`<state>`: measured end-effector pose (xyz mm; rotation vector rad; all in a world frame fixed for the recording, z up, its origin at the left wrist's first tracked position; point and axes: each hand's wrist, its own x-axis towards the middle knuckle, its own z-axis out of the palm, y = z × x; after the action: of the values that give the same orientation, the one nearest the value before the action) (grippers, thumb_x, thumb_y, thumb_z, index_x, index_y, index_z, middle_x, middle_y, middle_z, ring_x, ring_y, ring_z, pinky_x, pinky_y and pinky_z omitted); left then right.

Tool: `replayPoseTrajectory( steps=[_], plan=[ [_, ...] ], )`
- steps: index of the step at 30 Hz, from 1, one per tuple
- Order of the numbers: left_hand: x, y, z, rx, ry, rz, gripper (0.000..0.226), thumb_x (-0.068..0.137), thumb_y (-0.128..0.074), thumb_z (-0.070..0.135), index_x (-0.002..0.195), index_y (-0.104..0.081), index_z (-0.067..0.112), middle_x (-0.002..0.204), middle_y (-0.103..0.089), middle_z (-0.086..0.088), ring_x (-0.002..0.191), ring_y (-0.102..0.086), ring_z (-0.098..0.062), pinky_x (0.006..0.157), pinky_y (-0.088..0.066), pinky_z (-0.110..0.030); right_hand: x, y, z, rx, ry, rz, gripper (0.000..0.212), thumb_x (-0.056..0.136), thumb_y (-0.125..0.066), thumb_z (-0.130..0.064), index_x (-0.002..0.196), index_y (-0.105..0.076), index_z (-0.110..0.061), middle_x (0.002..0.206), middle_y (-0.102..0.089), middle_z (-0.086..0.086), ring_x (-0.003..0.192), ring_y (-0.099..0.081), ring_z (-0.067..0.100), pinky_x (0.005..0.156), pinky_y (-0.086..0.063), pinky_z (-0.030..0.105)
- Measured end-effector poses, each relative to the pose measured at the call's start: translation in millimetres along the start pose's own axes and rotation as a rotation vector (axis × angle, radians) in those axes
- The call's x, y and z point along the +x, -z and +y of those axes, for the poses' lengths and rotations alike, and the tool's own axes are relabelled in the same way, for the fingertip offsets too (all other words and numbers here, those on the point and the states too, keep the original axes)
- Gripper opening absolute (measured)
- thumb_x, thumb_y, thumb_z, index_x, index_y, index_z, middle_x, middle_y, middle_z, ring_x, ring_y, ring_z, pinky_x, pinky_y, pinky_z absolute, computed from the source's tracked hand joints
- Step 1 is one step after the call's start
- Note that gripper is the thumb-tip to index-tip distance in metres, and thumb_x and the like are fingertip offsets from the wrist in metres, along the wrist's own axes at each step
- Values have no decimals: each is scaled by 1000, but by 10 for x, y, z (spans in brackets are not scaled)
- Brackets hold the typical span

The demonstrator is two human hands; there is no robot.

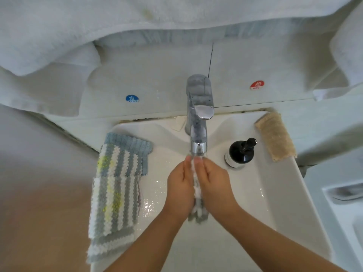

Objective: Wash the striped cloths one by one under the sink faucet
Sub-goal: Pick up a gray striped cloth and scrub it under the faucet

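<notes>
Your striped cloth (197, 195) is bunched into a long roll sandwiched between your palms, directly under the faucet (198, 122) spout over the sink (261, 181) basin. Its long axis runs from the spout toward you, the grey-and-white tail hanging out below your wrists. Your left hand (179, 185) and right hand (213, 183) press it from either side, fingers nearly straight. More striped cloths (115, 185) lie stacked on the sink's left rim; a black pump bottle (240, 153) stands right.
</notes>
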<state>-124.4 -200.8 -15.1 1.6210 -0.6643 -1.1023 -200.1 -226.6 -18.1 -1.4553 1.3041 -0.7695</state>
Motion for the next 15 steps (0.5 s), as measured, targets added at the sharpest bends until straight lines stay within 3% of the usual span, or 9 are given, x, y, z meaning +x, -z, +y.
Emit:
replayPoseTrajectory(
  steps=[4, 8, 11, 15],
  plan=[
    [0, -21, 16, 64, -23, 2, 43, 103, -38, 32, 75, -58, 5, 60, -54, -2, 53, -52, -2, 52, -44, -15, 152, 19, 7, 15, -58, 24, 39, 102, -43, -31, 69, -52, -11, 58, -51, -3, 54, -45, 5, 56, -40, 26],
    [115, 148, 32, 11, -2, 20, 48, 103, -38, 39, 79, -59, 2, 66, -61, -3, 61, -58, -8, 58, -50, -19, -192, -7, 14, 88, -127, -110, 40, 99, -43, -36, 65, -49, -15, 59, -48, -6, 55, -43, 4, 57, -39, 20],
    [150, 242, 42, 90, 20, -44, 50, 103, -36, 41, 87, -64, 3, 76, -70, -3, 69, -66, -11, 66, -53, -18, -151, 111, 87, 171, -252, -59, 42, 102, -40, -33, 70, -55, -10, 63, -56, -2, 59, -51, 4, 57, -44, 17],
    [179, 372, 75, -25, 131, -173, 40, 103, -38, 39, 104, -69, 12, 100, -75, -6, 96, -71, -18, 86, -56, -33, -72, 208, 210, 129, -344, -127, 55, 98, -42, -46, 91, -55, 7, 82, -61, 22, 72, -58, 26, 77, -55, 47]
  ],
)
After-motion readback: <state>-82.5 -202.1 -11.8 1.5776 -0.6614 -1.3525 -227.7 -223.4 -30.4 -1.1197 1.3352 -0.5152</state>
